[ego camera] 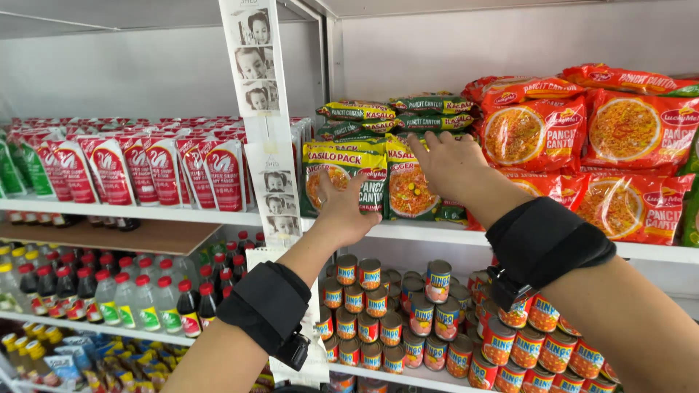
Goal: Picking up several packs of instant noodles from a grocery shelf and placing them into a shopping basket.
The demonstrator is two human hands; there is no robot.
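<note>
My left hand presses flat against the front of a yellow-green noodle pack standing on the white upper shelf. My right hand lies with spread fingers on the neighbouring yellow-green noodle pack, beside a stack of the same packs. Neither hand grips anything. Both wrists wear black bands.
Red-orange noodle packs fill the shelf to the right. Red-and-white pouches line the left shelf. Several small cans are stacked below, with bottles to their left. A strip of sachets with photos hangs down the shelf post.
</note>
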